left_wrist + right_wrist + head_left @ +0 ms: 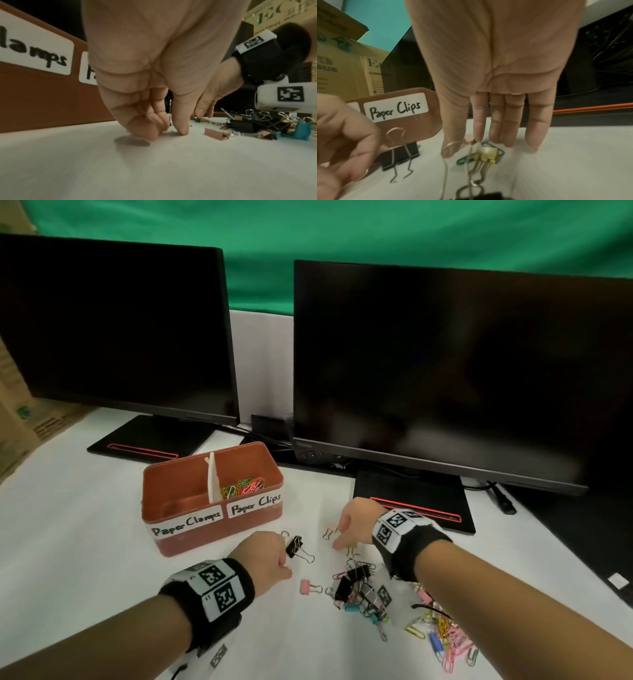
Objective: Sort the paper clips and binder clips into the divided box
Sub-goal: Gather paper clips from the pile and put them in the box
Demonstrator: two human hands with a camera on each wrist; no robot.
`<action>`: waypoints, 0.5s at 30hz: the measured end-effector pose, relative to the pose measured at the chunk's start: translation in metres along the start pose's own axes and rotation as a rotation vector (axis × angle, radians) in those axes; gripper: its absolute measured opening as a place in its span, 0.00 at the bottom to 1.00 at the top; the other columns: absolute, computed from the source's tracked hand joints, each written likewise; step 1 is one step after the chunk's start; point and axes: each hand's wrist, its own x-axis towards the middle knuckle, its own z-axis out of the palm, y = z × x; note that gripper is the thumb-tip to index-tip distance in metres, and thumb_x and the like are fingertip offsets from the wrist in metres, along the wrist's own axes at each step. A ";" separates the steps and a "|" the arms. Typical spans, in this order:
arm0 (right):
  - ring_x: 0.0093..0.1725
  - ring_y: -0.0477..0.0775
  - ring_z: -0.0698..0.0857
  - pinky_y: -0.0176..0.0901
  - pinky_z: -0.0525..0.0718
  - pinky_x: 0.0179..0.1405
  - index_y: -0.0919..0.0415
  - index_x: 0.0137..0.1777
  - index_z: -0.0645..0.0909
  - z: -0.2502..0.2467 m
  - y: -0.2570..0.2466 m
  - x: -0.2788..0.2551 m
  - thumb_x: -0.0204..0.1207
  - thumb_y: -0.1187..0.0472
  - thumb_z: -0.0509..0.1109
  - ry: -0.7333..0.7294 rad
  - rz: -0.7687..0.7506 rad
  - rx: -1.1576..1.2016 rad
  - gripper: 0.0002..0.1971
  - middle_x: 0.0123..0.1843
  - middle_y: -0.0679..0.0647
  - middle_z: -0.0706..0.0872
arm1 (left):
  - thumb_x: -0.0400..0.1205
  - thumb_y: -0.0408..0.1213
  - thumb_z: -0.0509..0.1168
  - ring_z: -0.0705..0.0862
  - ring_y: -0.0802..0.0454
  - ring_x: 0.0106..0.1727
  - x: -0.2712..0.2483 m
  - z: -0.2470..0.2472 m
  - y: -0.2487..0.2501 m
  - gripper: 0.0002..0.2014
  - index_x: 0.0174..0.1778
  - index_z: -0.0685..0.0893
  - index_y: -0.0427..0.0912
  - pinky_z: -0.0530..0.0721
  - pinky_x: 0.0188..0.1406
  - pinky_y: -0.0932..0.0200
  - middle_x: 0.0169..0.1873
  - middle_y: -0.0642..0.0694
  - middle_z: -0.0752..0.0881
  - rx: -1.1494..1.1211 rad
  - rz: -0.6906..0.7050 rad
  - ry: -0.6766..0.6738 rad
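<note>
Binder clips: a black one [294,545] lies on the white tabletop [85,542] just in front of the divided box [212,529], right at my left fingertips; the main mixed heap [359,590] sits further right, under my right forearm, and a pink one [308,586] lies alone between.

Paper clips: a coloured bunch [244,486] already lies in the right compartment, labelled "Paper Clips"; more [445,642] are spread at the near right of the heap.

Left hand [265,559]: my fingers are curled down with the tips [152,133] on the cloth beside the black clip's wire handle. Whether I actually have the wire pinched, I cannot tell from these views.

Right hand [352,522]: fingers straight and hanging relaxed, holding nothing, with the tips [508,140] just over a small gold binder clip [488,154] that lies on a green paper clip [464,160].

Step in hand: I judge each hand is going for one binder clip, both bound for the left compartment, labelled "Paper Clamps", where I can see nothing yet.

Doing it well: take the black clip by its body or by both wire loops, as one loop alone would let it swing. With my right, pinch only the gold clip's body so the green paper clip stays behind.

Risk: the handles in the heap are interlocked, so lift slowly and shake loose anything that trails.
</note>
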 end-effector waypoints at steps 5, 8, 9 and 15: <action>0.56 0.56 0.88 0.47 0.87 0.57 0.64 0.57 0.87 0.002 -0.004 0.013 0.66 0.57 0.80 -0.030 -0.033 -0.071 0.20 0.57 0.56 0.89 | 0.83 0.36 0.62 0.82 0.47 0.63 0.010 -0.002 0.008 0.12 0.57 0.86 0.37 0.78 0.65 0.57 0.59 0.42 0.85 0.084 0.007 -0.072; 0.55 0.54 0.88 0.45 0.87 0.57 0.64 0.56 0.88 0.002 0.001 0.016 0.68 0.58 0.79 -0.052 -0.037 -0.031 0.17 0.56 0.55 0.90 | 0.83 0.35 0.60 0.81 0.49 0.56 0.005 0.000 0.007 0.07 0.49 0.84 0.43 0.79 0.60 0.60 0.53 0.46 0.84 0.081 0.038 -0.077; 0.54 0.54 0.88 0.46 0.87 0.57 0.64 0.55 0.88 0.003 0.003 0.017 0.68 0.58 0.79 -0.057 -0.038 -0.021 0.17 0.56 0.55 0.90 | 0.82 0.34 0.59 0.80 0.52 0.51 0.004 0.001 0.005 0.08 0.41 0.81 0.49 0.78 0.54 0.63 0.47 0.49 0.82 0.062 0.064 -0.055; 0.52 0.54 0.88 0.47 0.88 0.56 0.62 0.49 0.90 0.001 0.013 0.015 0.69 0.59 0.77 0.021 -0.065 0.127 0.10 0.51 0.55 0.91 | 0.74 0.27 0.62 0.76 0.62 0.33 0.004 0.000 0.019 0.16 0.26 0.73 0.53 0.79 0.40 0.69 0.28 0.58 0.77 -0.136 0.173 0.013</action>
